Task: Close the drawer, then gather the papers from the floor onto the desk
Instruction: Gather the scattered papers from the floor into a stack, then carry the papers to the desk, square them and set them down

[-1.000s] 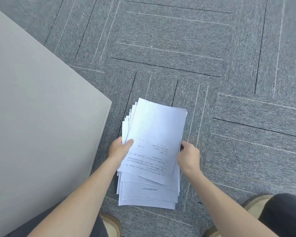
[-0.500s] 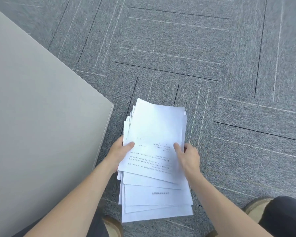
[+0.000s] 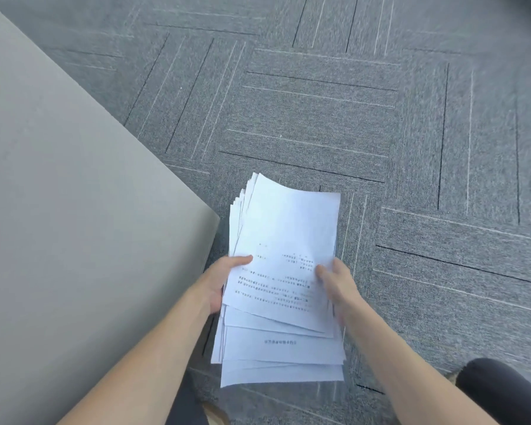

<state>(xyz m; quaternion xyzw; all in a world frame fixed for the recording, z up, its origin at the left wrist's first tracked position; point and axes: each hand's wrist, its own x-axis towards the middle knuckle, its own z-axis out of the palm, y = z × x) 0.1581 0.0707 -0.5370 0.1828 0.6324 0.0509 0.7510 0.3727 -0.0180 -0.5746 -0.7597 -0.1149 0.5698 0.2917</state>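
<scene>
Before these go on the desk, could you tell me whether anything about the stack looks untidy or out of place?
Yes: the stack of papers, held between the left hand and right hand over the carpet, is not squared. Its lower sheets fan out askew past the top sheet, and the far left corners are staggered. No tears are visible.

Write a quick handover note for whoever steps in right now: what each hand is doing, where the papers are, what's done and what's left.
Left hand: gripping the left edge of the paper stack, thumb on top.
Right hand: gripping the right edge, thumb on top.
Papers: one loose, fanned stack held in both hands over the carpet, just right of the desk corner.
Done: papers appear gathered; no loose sheets visible on the carpet. The drawer is out of view.
Left: square the stack if needed and set it on the desk.
</scene>
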